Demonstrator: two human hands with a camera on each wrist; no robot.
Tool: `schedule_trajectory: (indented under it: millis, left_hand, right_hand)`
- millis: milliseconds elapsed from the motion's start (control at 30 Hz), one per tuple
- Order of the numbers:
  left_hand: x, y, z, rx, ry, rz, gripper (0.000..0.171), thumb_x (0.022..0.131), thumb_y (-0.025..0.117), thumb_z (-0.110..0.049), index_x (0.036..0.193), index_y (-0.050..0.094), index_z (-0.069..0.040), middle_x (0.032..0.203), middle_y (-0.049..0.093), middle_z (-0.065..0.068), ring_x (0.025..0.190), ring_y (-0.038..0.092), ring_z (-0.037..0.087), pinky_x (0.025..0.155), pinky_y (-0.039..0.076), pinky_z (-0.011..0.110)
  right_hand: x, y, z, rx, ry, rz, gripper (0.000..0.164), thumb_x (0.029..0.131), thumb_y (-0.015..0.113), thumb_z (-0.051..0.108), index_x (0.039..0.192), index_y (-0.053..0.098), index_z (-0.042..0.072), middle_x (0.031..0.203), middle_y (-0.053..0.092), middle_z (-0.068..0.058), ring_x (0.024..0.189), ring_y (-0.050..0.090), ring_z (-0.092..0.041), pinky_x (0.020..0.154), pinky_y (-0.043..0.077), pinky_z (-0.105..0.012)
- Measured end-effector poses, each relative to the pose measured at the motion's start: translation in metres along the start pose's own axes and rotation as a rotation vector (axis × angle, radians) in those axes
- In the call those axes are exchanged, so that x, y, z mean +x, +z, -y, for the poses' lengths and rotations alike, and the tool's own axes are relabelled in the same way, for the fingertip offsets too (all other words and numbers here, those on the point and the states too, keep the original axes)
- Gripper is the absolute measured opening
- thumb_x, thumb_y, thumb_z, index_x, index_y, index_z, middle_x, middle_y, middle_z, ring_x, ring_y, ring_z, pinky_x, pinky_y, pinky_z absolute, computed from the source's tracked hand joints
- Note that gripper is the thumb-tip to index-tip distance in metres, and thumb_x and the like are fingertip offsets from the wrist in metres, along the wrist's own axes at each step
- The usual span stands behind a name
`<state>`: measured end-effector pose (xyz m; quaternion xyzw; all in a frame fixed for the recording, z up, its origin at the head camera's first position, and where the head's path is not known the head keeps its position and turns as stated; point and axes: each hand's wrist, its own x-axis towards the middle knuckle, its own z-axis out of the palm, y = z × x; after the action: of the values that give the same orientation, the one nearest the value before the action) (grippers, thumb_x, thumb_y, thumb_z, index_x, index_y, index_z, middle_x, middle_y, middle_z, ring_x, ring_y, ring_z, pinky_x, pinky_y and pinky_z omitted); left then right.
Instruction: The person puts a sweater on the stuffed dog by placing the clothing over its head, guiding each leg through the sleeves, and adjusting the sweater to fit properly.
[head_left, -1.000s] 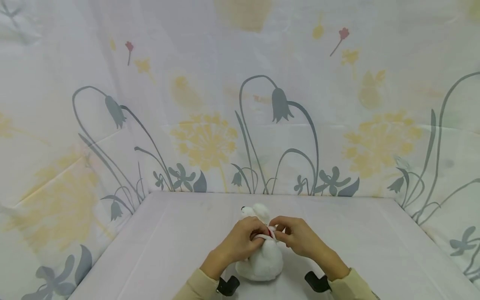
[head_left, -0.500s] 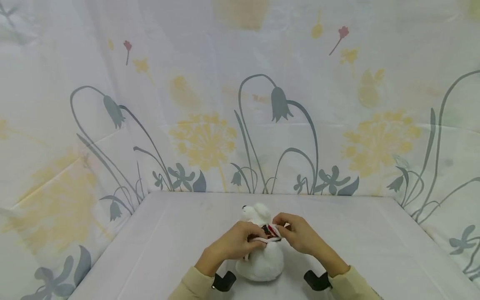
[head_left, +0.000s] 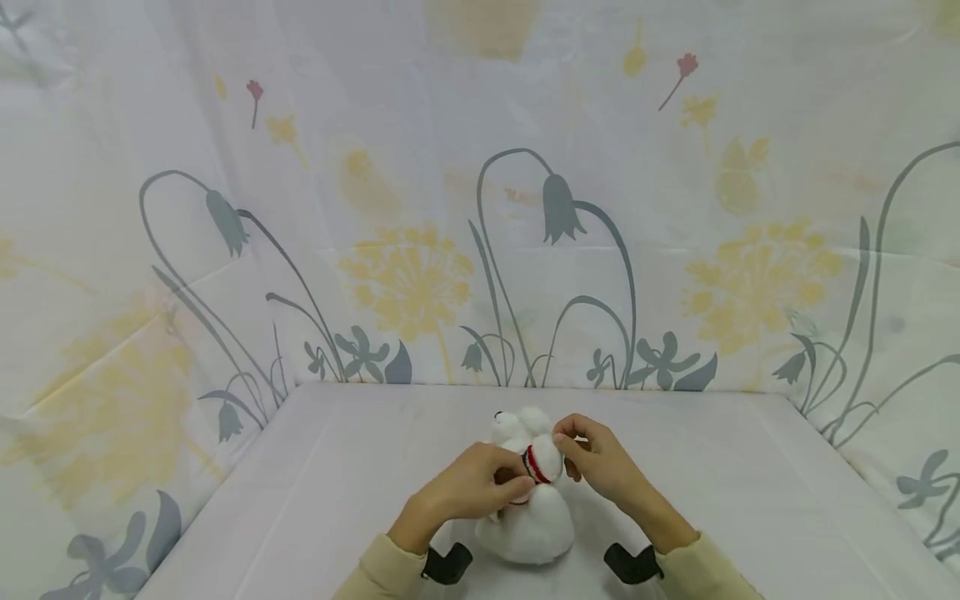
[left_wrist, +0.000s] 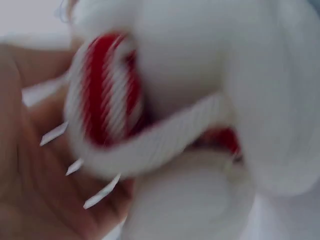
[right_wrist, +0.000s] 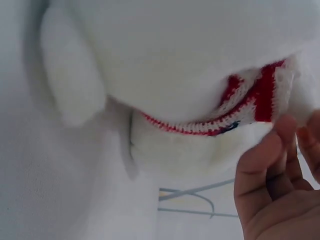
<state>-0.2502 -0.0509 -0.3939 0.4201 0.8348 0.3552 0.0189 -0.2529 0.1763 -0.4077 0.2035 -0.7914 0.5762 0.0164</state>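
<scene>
1 white plush toy (head_left: 528,525) sits upright on 1 pale tabletop (head_left: 337,483), between the 2 hands, with its upper body right at the fingers. Around that upper body is 1 knit garment (head_left: 537,466), striped red and white, with a little dark yarn. The left hand (head_left: 467,485) is at the toy's left side in the head view; its fingers are curled and grip the garment's edge, thumb and forefinger on the fabric. The right hand (head_left: 603,465) is on the opposite side; its thumb and forefinger pinch a white bit of the toy just beside the garment's red stripe, the other fingers bent behind them. In the left wrist view, the knit loop is blurred. There are 2 beige sleeves (head_left: 701,571) and 2 black pieces (head_left: 447,564) near the wrists. Behind hangs a pale cloth (head_left: 420,150) printed with grey, yellow and red flowers.
</scene>
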Motion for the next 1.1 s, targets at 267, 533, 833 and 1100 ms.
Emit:
schedule_trajectory:
  millis: [267,533,833,1100]
  left_hand:
    - [0.002,0.009,0.004,0.037,-0.093,-0.224,0.03,0.081,0.076,-0.014,0.101,0.054,-0.012,0.079,0.054,-0.004,0.063,0.049,0.002,0.059,0.044,0.018]
    - [0.006,0.024,0.0,0.085,-0.056,-0.258,0.034,0.083,0.069,-0.005,0.112,0.052,-0.012,0.066,0.051,-0.012,0.054,0.046,-0.003,0.049,0.041,0.015]
    - [0.009,0.036,0.0,0.087,0.048,-0.362,0.045,0.072,0.062,0.013,0.111,0.054,-0.008,0.065,0.047,-0.004,0.056,0.039,-0.001,0.05,0.036,0.013]
    - [0.01,0.04,-0.002,0.18,0.036,-0.315,0.057,0.07,0.061,0.013,0.121,0.053,-0.01,0.065,0.045,-0.008,0.056,0.039,-0.001,0.051,0.035,0.014]
  right_hand:
    - [-0.005,0.005,0.004,-0.211,-0.059,0.11,0.025,0.088,0.068,0.029,0.109,0.059,0.019,0.088,0.06,-0.002,0.067,0.059,-0.017,0.058,0.048,-0.029]
    - [-0.007,0.013,0.006,-0.317,-0.214,-0.049,0.017,0.085,0.067,0.006,0.098,0.062,0.016,0.076,0.057,0.006,0.062,0.05,-0.008,0.054,0.045,-0.025]
    - [-0.007,0.011,0.013,-0.246,-0.172,-0.155,0.017,0.082,0.065,-0.002,0.091,0.066,0.013,0.072,0.06,0.005,0.059,0.052,-0.009,0.053,0.047,-0.025]
    - [-0.004,-0.004,0.018,-0.062,0.02,-0.184,0.012,0.081,0.065,0.0,0.091,0.069,0.004,0.077,0.064,-0.006,0.068,0.056,-0.016,0.06,0.049,-0.031]
